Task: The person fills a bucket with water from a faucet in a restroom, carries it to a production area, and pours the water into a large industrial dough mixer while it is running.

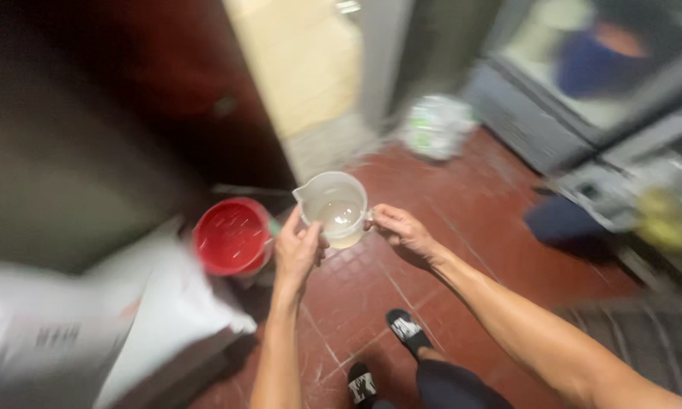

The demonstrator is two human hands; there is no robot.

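Dark red floor tiles (462,220), square and glossy with pale grout lines, fill the middle of the view, and the whole picture is smeared with blur. Held over them is a clear plastic jug (333,208), round with a small pouring lip on its left rim; its translucent wall shows a little cloudy liquid at the bottom. The left hand (297,250) cups the jug's near side, fingers wrapped against the wall in a closed grip. The right hand (401,231) pinches the handle on the jug's right side, its grip closed on it too. Just left of the left hand stands a round red bucket (231,236) with a smooth plastic sheen. Beside the bucket, at lower left, lies a big white woven sack (129,318), soft and creased, with blurred print. Below the hands, two black sandals (405,329) with white markings rest on the tiles. Farther back, a crumpled white and green bag (435,125) lies by a doorway.
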